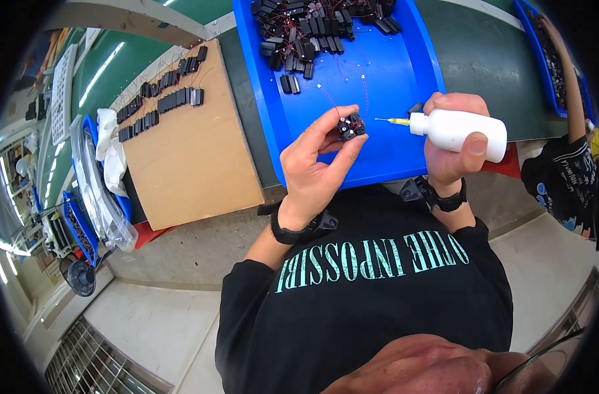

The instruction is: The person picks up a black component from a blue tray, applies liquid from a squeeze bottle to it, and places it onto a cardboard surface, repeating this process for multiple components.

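Observation:
Between the thumb and fingers of my left hand are small black wired parts, pinched together with their ends turned up. Thin red wires with small white plugs trail from them over the blue tray. My right hand is wrapped round a white squeeze bottle, tipped onto its side. Its yellow needle tip points left at the parts, with a small gap between. Partly hidden behind the bottle and hand, another black part lies in the tray.
Many black wired parts are heaped at the tray's far end. Left of it, a brown board carries rows of black parts. Plastic bags lie farther left. At the right are another blue tray and a person's arm.

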### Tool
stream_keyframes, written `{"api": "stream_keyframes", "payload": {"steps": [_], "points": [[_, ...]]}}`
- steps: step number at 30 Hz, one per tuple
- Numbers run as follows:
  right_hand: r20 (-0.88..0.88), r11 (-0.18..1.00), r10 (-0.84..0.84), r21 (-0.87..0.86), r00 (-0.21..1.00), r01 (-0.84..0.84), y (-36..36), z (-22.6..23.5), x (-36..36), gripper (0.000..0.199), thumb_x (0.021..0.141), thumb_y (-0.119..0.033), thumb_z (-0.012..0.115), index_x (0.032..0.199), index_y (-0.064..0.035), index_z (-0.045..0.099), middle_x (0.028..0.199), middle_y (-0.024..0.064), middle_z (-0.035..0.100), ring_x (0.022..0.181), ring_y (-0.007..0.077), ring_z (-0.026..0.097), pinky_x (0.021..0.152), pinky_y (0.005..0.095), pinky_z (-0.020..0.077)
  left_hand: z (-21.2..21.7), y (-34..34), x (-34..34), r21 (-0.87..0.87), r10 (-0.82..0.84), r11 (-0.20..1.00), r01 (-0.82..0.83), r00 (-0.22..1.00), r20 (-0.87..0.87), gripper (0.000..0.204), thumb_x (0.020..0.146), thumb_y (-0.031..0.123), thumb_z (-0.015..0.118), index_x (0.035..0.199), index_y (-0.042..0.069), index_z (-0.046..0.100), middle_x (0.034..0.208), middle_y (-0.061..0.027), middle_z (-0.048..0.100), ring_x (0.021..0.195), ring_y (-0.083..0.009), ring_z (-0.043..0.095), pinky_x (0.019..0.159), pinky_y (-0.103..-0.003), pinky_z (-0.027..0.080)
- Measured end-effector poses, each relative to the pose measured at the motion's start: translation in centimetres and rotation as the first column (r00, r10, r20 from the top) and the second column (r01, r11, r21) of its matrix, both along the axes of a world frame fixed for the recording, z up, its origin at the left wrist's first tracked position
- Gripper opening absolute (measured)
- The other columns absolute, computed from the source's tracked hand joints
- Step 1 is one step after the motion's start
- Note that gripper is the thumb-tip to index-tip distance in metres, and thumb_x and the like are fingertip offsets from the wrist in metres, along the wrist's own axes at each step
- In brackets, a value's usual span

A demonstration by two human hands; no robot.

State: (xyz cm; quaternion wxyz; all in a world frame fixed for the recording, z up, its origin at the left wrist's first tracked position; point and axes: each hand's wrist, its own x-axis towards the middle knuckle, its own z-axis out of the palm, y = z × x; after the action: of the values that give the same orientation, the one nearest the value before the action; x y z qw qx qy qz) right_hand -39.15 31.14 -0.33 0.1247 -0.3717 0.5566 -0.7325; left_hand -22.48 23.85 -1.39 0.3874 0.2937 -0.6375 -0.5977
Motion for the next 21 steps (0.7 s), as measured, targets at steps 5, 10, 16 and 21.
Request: {"api": "stream_keyframes", "payload": {"steps": [5,10,16,21], "points": [[0.023,0.996,0.083,0.011,0.996,-0.083,0.39,-0.13,-0.05,0.056,0.082,-0.053,0.049,0.093,0.0018,0.059,0.081,0.012,0.061,0.067,0.0173,0.057,0.06,0.0285,0.0449,-0.15,0.04,-0.01,-0.022,-0.005,1.0,0.005,1.0,0.022,0.04,0.076,-0.003,0.072,0.114,0.0,0.061,0.098,-0.0102,0.067,0.085,-0.0135,0.067,0.073,-0.025,0.057],[0.038,0.99,0.139,0.009,0.99,-0.14,0.52,-0.37,-0.14,0.053,0.082,-0.048,0.053,0.093,0.0025,0.062,0.088,0.0125,0.065,0.074,0.0165,0.062,0.064,0.0265,0.0487,-0.13,0.07,-0.02,-0.048,-0.019,0.999,0.022,0.999,0.051,0.039,0.075,-0.003,0.072,0.113,0.001,0.062,0.099,-0.0106,0.067,0.086,-0.0147,0.068,0.072,-0.025,0.057],[0.047,0.988,0.154,0.015,0.987,-0.155,0.54,-0.35,0.05,0.053,0.081,-0.048,0.053,0.093,0.0027,0.062,0.088,0.0125,0.065,0.073,0.0165,0.062,0.063,0.0267,0.0487,0.03,0.05,-0.04,-0.087,-0.009,0.996,0.014,0.998,0.055,0.038,0.075,-0.003,0.073,0.112,0.001,0.063,0.101,-0.0107,0.067,0.086,-0.0156,0.068,0.072,-0.026,0.058],[0.03,0.988,0.152,0.038,0.988,-0.153,0.51,-0.08,0.1,0.053,0.082,-0.048,0.053,0.093,0.0027,0.062,0.088,0.0126,0.065,0.073,0.0164,0.062,0.063,0.0267,0.0487,0.07,0.0,-0.01,-0.1,-0.014,0.995,0.02,0.998,0.062,0.039,0.074,-0.003,0.073,0.111,0.001,0.063,0.101,-0.0114,0.067,0.086,-0.0161,0.068,0.072,-0.026,0.058]]}}
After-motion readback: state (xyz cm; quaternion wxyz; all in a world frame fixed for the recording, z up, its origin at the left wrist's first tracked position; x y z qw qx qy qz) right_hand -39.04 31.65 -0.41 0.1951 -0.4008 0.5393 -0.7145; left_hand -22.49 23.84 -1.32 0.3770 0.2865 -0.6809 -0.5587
